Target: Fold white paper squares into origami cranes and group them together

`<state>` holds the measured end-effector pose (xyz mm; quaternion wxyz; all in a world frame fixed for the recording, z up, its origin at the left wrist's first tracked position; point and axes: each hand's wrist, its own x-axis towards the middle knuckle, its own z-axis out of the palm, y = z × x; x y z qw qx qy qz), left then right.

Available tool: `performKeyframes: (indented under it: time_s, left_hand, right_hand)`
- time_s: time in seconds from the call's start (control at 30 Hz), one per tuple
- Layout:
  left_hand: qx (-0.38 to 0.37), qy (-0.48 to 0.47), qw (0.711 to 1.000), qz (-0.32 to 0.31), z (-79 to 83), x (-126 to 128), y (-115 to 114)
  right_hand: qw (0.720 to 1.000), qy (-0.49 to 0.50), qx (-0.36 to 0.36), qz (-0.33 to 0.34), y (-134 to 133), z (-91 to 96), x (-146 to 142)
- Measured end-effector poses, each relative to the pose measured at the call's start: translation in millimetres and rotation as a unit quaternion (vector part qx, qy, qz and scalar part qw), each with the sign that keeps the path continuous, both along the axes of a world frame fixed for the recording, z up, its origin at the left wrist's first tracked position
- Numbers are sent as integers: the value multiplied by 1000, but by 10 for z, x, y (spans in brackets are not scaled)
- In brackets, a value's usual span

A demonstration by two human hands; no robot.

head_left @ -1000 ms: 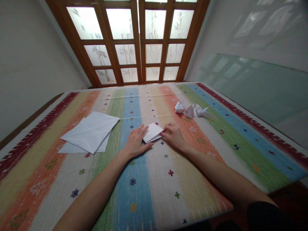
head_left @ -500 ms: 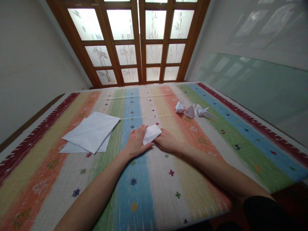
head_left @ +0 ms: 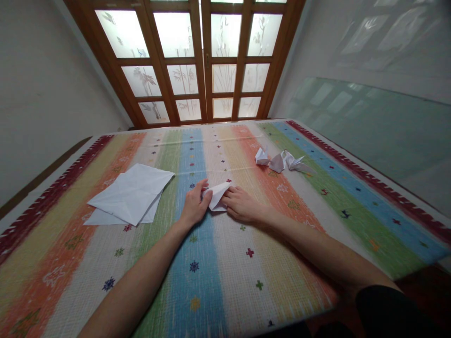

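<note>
A small piece of folded white paper [head_left: 217, 197] is held between my two hands, close above the tablecloth. My left hand [head_left: 196, 202] grips its left side, the thumb on the near face and the fingers behind. My right hand [head_left: 243, 203] has its fingertips closed at the paper's right edge, partly tucked into a fold. The paper looks layered and its near flap stands a little apart. Its far side is hidden from me.
White paper sheets [head_left: 136, 192] with creases lie overlapped on the left. Several folded white paper figures [head_left: 282, 161] sit at the right rear. A striped tablecloth [head_left: 225, 281] covers the table. Beyond it are wooden doors with glass panes [head_left: 207, 94], and a glass panel [head_left: 369, 122] is on the right.
My left hand has gone from lying flat over the paper to pinching its left side. The paper has tilted up and one flap has opened. My right fingers have moved into the fold.
</note>
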<state>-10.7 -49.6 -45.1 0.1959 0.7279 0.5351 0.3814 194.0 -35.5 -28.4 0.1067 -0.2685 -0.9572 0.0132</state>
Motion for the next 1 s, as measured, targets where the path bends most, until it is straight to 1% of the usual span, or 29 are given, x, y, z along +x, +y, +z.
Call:
performKeyframes:
  time_s: [0.07,0.17,0.2,0.27,0.37,0.47,0.6,0.67,0.73,0.83,1.0]
  left_hand:
    - [-3,0,999,-37,4,-42,10]
    - [-8,37,993,-114,22,-115,10]
    - [-10,49,990,-131,29,-135,8]
    - [-8,64,987,-144,36,-158,3]
    - [-2,67,989,-130,26,-145,0]
    - [3,71,993,-97,4,-89,2]
    - [21,93,995,-40,-14,-1,11]
    - [30,108,993,-20,-16,33,15]
    - [38,127,991,-5,-17,57,17]
    - [44,155,987,10,-15,78,13]
    - [40,181,983,5,-3,95,4]
  right_hand:
    - [1000,-3,5,-6,-5,1,1]
    - [1000,-5,16,-7,-14,5,-35]
    - [1000,-5,19,-9,-17,8,-49]
    - [1000,-5,22,-15,-22,12,-72]
    - [1000,-1,19,-15,-14,0,-81]
    - [1000,17,1,-3,13,-22,-56]
    - [997,44,-55,9,39,-14,28]
    - [995,54,-84,15,30,-2,86]
    - [993,66,-99,21,9,2,151]
    - [992,85,-94,12,-26,-11,247]
    - [992,100,-75,-18,-77,-38,351]
